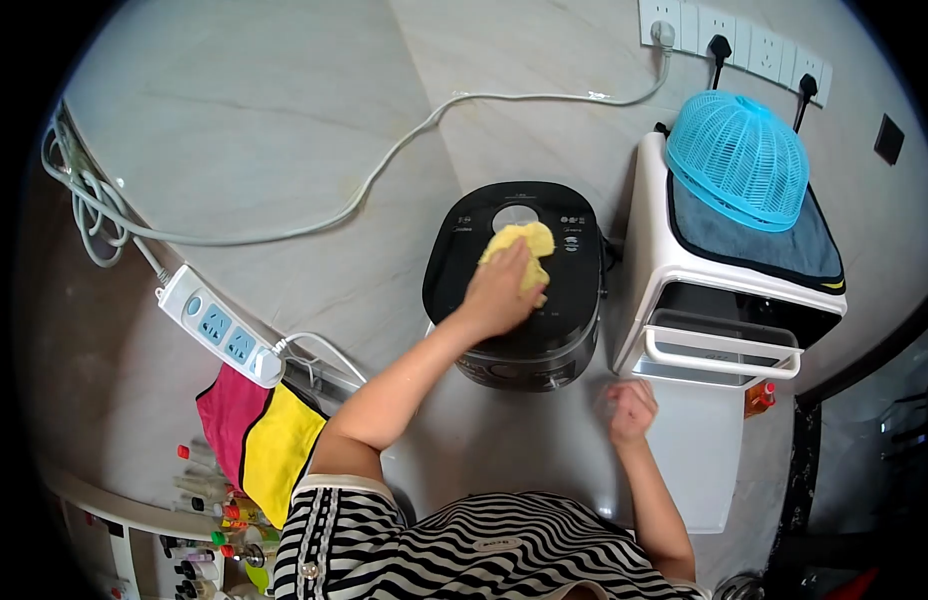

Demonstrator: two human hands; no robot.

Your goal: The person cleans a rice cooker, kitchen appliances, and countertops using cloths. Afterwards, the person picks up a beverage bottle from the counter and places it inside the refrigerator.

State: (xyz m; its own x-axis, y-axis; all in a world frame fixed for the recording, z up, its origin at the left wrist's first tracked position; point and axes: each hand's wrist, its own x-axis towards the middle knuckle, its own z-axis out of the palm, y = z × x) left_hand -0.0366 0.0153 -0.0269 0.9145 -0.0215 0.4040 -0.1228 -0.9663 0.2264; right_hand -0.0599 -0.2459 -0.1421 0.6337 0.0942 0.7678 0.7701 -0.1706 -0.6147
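A black rice cooker (pixel 564 290) with a rounded lid stands against the wall. My left hand (pixel 504 290) presses a crumpled yellow cloth (pixel 529 240) onto its lid, close to the round silver part at the back. The fingers are bent over the cloth and hide some of it. Off to the right, my right hand (pixel 632 408) hangs in front of a white countertop appliance (pixel 639 260). Its fingers are curled in, slightly blurred, and no object shows in them.
A blue mesh basket (pixel 739 160) sits on a grey cloth (pixel 824 245) atop the white appliance. At left, a power strip (pixel 219 325) hangs above a pink and yellow cloth (pixel 284 440) and several bottles (pixel 199 505). A cable (pixel 384 165) runs along the wall to sockets (pixel 769 55).
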